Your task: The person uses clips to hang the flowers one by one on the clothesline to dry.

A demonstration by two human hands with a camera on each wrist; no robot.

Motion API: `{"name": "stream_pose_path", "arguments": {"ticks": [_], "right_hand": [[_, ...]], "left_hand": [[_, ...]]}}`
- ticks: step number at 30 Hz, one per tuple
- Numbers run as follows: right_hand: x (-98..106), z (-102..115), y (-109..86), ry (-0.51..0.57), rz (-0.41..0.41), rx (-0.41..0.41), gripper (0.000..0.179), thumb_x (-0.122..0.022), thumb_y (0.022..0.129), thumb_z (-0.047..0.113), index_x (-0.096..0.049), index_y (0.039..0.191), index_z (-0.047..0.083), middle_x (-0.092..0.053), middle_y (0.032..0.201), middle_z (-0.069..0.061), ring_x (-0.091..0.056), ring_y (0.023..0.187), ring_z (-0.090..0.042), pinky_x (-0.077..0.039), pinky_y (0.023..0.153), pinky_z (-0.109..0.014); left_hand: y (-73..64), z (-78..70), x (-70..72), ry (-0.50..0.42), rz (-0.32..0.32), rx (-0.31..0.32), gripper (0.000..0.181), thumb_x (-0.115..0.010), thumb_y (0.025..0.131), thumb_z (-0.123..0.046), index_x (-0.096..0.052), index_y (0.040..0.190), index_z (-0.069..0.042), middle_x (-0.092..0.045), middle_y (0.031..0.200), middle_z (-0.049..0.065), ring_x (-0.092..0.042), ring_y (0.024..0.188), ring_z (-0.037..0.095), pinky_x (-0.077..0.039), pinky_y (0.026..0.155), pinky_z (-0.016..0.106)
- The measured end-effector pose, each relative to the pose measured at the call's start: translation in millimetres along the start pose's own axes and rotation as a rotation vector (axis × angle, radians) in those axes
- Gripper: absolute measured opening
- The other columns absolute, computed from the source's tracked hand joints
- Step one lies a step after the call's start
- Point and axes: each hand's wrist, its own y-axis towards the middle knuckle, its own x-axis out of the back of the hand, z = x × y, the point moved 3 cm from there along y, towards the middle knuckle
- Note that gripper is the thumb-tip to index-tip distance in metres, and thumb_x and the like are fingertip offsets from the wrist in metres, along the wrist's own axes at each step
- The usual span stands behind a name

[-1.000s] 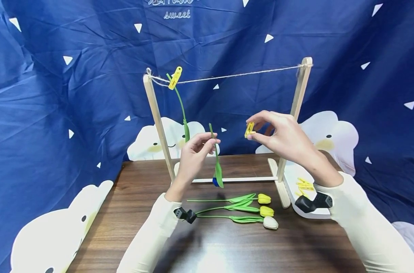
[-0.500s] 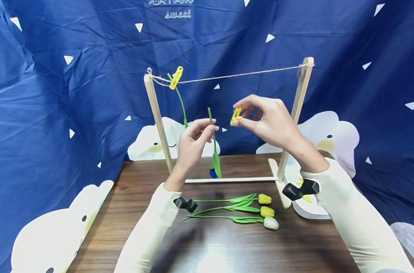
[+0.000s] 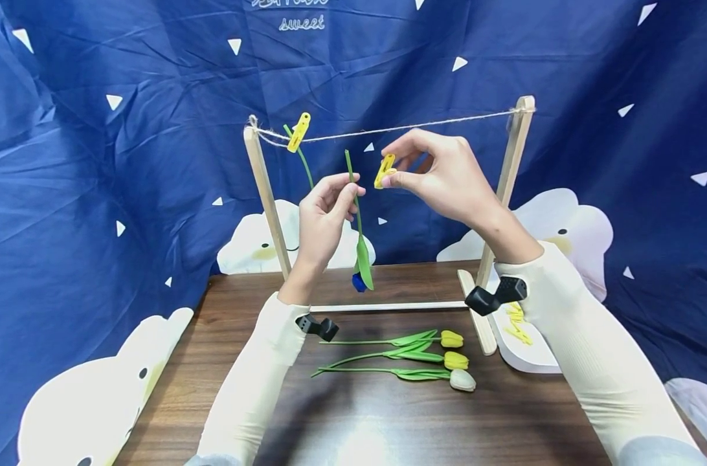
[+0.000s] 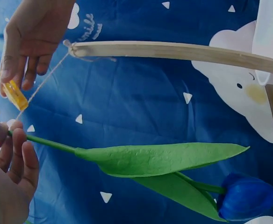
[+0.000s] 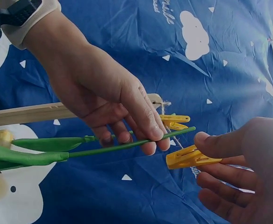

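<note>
My left hand [image 3: 324, 217] pinches the green stem of a blue artificial tulip [image 4: 246, 196], which hangs bloom down with its stem end pointing up. Just right of that stem end, my right hand [image 3: 441, 171] pinches a yellow clothespin [image 3: 385, 171] between thumb and fingers. Both hands are raised a little below the twine [image 3: 412, 127] strung across a wooden frame [image 3: 509, 162]. At the twine's left end, another yellow clothespin [image 3: 298, 133] clips a second flower by its stem [image 3: 304, 165]; my left hand hides its lower part in the head view.
Two yellow tulips [image 3: 454, 360] and a white tulip [image 3: 461, 380] lie on the wooden table [image 3: 423, 427] in front of the frame's white crossbar [image 3: 400, 306]. At the right, a white tray [image 3: 531, 362] holds several yellow clothespins [image 3: 518, 325], partly behind my right sleeve.
Both hands have risen toward the twine, carrying the blue tulip and the clothespin. My right hand has also moved left, bringing the clothespin closer to the stem.
</note>
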Motion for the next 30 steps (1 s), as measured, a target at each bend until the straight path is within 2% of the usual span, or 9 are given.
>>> {"name": "stream_pose_path", "arguments": {"ticks": [7, 13, 16, 23, 30], "right_hand": [[1.8, 5.4, 17.8, 0.048, -0.059, -0.025, 0.03, -0.088, 0.09, 0.018, -0.079, 0.118, 0.011, -0.079, 0.1, -0.005, -0.067, 0.087, -0.005, -0.053, 0.076, -0.02], [0.3, 13.0, 35.9, 0.112, -0.107, -0.03, 0.026, -0.088, 0.089, 0.016, -0.08, 0.112, 0.008, -0.08, 0.097, -0.006, -0.069, 0.083, -0.006, -0.055, 0.075, -0.019], [-0.9, 15.0, 43.7, 0.142, -0.125, -0.039, 0.025, -0.089, 0.088, 0.014, -0.08, 0.11, 0.006, -0.079, 0.095, -0.005, -0.07, 0.08, -0.009, -0.056, 0.074, -0.018], [-4.4, 14.3, 59.7, 0.204, -0.153, -0.105, 0.025, -0.091, 0.086, 0.015, -0.08, 0.107, 0.005, -0.079, 0.092, -0.001, -0.073, 0.077, -0.009, -0.059, 0.075, -0.018], [-11.4, 11.3, 73.5, 0.26, -0.194, -0.128, 0.022, -0.091, 0.085, 0.011, -0.081, 0.104, 0.004, -0.081, 0.092, -0.002, -0.075, 0.076, -0.005, -0.061, 0.076, -0.018]], "left_hand": [[16.9, -5.8, 0.5, -0.001, -0.042, 0.002, 0.024, -0.065, 0.107, -0.013, -0.071, 0.125, 0.003, -0.076, 0.101, 0.016, -0.061, 0.07, 0.012, -0.053, 0.062, 0.022], [26.4, -7.7, -1.8, -0.03, -0.076, 0.012, 0.026, -0.065, 0.107, -0.013, -0.071, 0.127, 0.002, -0.075, 0.096, -0.001, -0.058, 0.07, 0.011, -0.051, 0.062, 0.021], [28.4, -7.3, -2.8, -0.041, -0.087, 0.023, 0.027, -0.065, 0.107, -0.013, -0.07, 0.128, 0.004, -0.074, 0.095, -0.006, -0.058, 0.071, 0.011, -0.051, 0.062, 0.021], [34.9, -6.5, -1.4, -0.051, -0.13, 0.025, 0.024, -0.066, 0.107, -0.013, -0.072, 0.125, 0.002, -0.073, 0.093, -0.007, -0.056, 0.069, 0.01, -0.049, 0.06, 0.024], [39.7, -5.6, -0.5, -0.068, -0.164, 0.045, 0.025, -0.064, 0.108, -0.013, -0.072, 0.126, 0.003, -0.072, 0.091, -0.009, -0.054, 0.069, 0.008, -0.047, 0.06, 0.02]]}}
